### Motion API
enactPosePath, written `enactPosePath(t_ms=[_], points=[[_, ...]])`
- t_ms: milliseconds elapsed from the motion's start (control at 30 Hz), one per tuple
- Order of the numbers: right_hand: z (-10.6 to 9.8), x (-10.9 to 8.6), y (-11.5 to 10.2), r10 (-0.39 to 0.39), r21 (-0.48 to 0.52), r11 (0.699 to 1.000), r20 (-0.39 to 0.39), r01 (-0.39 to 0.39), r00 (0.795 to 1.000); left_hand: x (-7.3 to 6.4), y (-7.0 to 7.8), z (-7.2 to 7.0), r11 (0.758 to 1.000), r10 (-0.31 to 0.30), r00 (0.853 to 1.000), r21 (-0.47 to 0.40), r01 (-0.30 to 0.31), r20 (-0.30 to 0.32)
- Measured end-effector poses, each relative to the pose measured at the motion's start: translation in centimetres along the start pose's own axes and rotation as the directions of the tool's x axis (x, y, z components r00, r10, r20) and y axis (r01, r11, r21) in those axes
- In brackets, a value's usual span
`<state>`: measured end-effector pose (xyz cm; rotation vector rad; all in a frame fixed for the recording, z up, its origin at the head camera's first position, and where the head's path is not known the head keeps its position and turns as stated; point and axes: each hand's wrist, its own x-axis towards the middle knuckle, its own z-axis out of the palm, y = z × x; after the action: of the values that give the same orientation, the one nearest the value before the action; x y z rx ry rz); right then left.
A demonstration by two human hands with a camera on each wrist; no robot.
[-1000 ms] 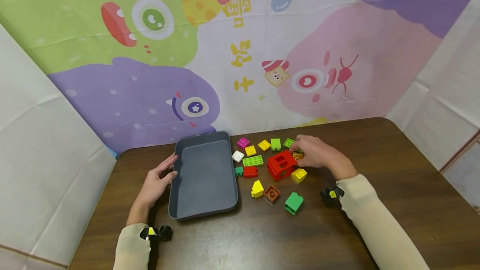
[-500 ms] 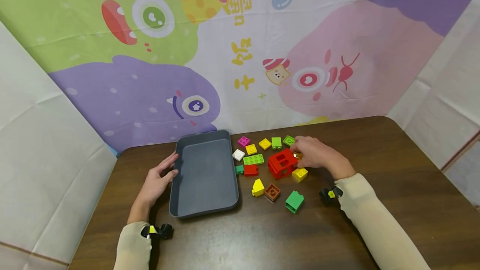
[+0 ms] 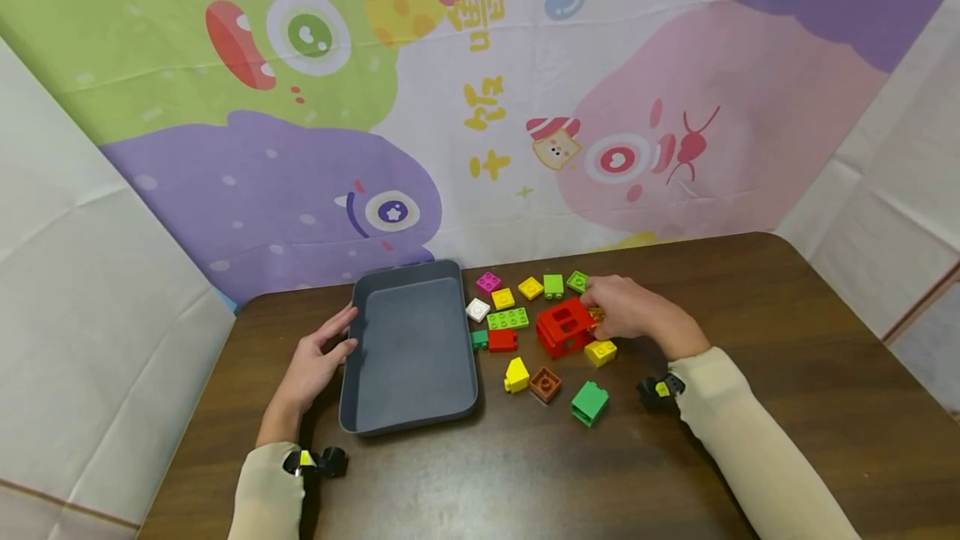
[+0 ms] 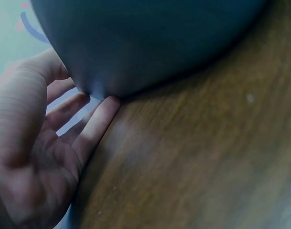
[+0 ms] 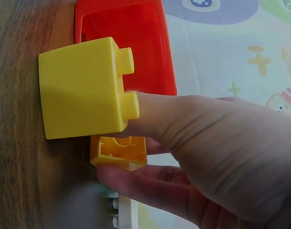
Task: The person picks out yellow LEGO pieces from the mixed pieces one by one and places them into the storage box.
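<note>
My left hand (image 3: 311,365) rests at the left side of a dark grey tray (image 3: 408,418), its thumb at the rim and its fingers against the outer wall. In the left wrist view, fingertips (image 4: 109,106) touch the tray low down, near the table. My right hand (image 3: 633,311) reaches in behind a red window block (image 3: 558,330). It pinches an orange-yellow toy brick (image 5: 119,155) between thumb and fingers. A yellow brick (image 5: 78,90) stands in front of the thumb in the right wrist view and partly hides the grip.
Several loose bricks lie right of the tray, among them a magenta brick (image 3: 488,282), a white brick (image 3: 477,310), a long lime brick (image 3: 507,319), a brown brick (image 3: 545,385) and a green brick (image 3: 589,403). A cartoon-printed cloth (image 3: 495,215) hangs behind the wooden table (image 3: 720,290).
My right hand's fingers have shifted slightly toward me around the orange-yellow brick, which shows less now. The left hand and tray stay in place.
</note>
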<state>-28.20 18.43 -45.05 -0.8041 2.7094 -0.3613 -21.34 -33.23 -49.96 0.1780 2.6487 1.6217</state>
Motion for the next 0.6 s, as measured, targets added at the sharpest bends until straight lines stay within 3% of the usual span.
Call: enactPosePath(t_ms=[600], points=[[-2.3, -1.7, -1.2, 0.003, -0.028, 1.0, -0.062, -0.005, 0.998, -0.1, -0.1, 0.0, 1.0, -0.008, 1.0, -0.007, 0.008, 0.0]])
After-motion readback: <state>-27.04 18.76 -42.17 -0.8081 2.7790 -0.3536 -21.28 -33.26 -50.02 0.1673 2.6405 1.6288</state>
